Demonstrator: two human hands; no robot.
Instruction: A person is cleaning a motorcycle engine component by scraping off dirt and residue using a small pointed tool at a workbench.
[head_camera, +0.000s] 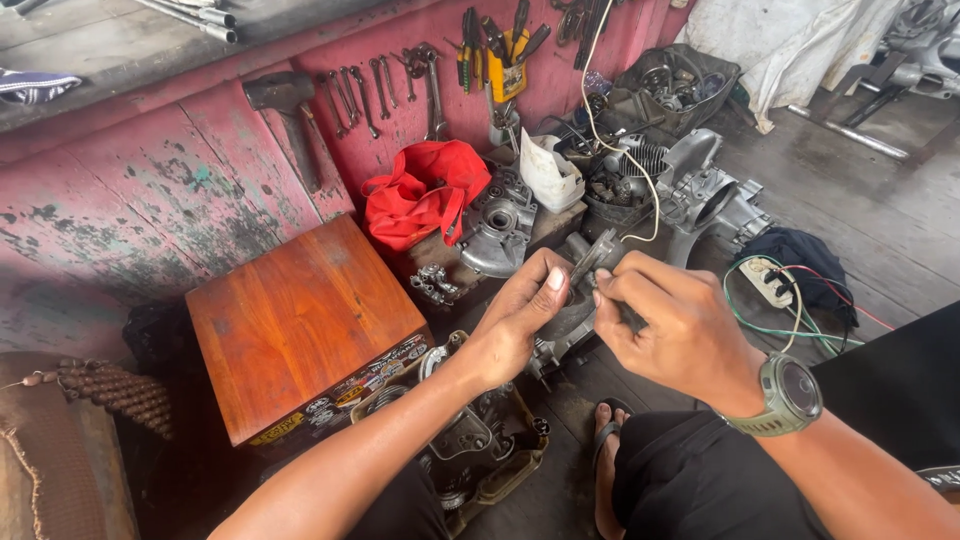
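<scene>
The left hand (525, 310) props a grey metal engine part (572, 318) up off the floor, fingers wrapped around it, so the right hand (672, 335), fingers pinched on a thin dark tool (618, 308), can reach it.

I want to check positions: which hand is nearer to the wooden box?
Left. The left hand is just right of the wooden box; the right hand is farther right, beyond the left.

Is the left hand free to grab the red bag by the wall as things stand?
Probably not yet: the left hand is gripping the metal part with the right hand. The red bag lies uncovered beyond it, so the path looks open once it lets go.
</scene>
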